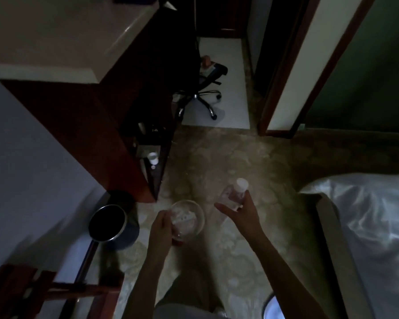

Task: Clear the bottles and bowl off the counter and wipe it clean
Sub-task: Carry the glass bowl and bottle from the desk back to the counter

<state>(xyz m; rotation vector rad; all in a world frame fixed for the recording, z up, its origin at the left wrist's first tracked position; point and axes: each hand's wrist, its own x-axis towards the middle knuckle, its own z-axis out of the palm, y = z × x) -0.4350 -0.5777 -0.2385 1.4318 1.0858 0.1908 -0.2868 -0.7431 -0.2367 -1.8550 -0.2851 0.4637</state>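
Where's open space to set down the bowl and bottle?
Both hands are full: left hand holds the bowl, right hand the bottle. Bare carpet lies between cabinet and bed. Crowded by the bin.

Two hands [164, 226] [242, 209], one clear bowl [189, 217], one capped bottle [234, 194], one waste bin [111, 223], one office chair [205, 93].

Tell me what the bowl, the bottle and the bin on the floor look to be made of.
Bowl, in the left hand: clear glass or plastic; the carpet shows through it. Bottle, in the right hand: clear, probably plastic, with a white opaque cap. Bin: shiny metal rim, dark inside; the light is too dim to be sure.
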